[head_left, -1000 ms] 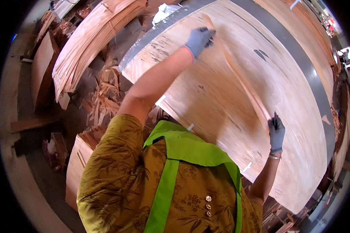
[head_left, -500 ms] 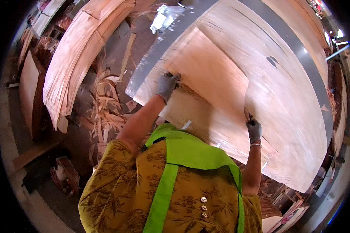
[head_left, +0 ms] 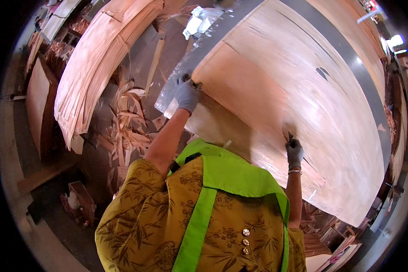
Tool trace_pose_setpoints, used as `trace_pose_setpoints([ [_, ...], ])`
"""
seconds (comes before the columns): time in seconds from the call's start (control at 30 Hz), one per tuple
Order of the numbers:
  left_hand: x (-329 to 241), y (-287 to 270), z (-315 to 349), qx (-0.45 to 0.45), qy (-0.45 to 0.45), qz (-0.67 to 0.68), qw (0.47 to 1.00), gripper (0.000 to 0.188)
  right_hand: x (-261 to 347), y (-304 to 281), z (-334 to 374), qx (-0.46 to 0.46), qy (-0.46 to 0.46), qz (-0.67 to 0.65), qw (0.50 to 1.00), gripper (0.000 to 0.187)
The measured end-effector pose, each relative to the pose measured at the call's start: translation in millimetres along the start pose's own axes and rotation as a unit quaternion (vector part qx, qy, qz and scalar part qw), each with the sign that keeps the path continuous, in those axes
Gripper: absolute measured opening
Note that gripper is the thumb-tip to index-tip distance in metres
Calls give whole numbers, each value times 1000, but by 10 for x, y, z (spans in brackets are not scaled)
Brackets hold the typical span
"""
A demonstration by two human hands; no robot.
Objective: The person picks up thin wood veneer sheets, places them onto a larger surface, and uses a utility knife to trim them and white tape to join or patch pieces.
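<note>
My left hand [head_left: 188, 95], in a grey glove with dark fingertips, is closed on the near left corner of a smaller orange-tan veneer sheet [head_left: 245, 86]. That sheet lies over a large pale veneer sheet [head_left: 335, 118] spread on the table, and its right end is blurred. A shadow falls on the pale sheet along its near edge. My right hand [head_left: 294, 153], gloved alike, is closed above the pale sheet near the smaller sheet's right end. Something dark and thin points up from its fingers; I cannot make out what it is.
A grey tabletop [head_left: 358, 59] borders the pale sheet. Left of it stands a tall stack of veneer [head_left: 102, 59], with torn veneer scraps [head_left: 127, 122] on the floor between. White crumpled plastic [head_left: 200, 21] lies at the far left table edge. A dark slit [head_left: 322, 73] marks the pale sheet.
My left hand has drawn the smaller sheet's corner a little left and farther off. The sheet's right end, crisp before, is now smeared by motion. My right hand has barely moved.
</note>
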State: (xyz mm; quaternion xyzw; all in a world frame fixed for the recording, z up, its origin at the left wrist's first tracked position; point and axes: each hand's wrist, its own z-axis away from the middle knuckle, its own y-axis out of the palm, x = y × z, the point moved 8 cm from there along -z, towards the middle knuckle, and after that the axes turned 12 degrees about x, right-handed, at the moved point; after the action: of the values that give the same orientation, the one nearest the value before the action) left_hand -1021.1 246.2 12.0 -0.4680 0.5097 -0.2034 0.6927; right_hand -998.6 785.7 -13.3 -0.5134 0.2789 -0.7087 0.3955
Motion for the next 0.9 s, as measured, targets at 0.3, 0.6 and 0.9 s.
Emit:
trace_pose_setpoints([
  [0.3, -988, -111, 431, -52, 163, -116, 979, 70, 88, 10, 73, 4, -3, 3, 1000, 21],
  [0.6, -1207, 922, 426, 96, 225, -150, 958, 65, 40, 68, 186, -19, -88, -40, 995, 21],
  [0.9, -1236, 869, 497, 116, 199, -141, 963, 63, -95, 12, 78, -28, -79, -48, 995, 16],
])
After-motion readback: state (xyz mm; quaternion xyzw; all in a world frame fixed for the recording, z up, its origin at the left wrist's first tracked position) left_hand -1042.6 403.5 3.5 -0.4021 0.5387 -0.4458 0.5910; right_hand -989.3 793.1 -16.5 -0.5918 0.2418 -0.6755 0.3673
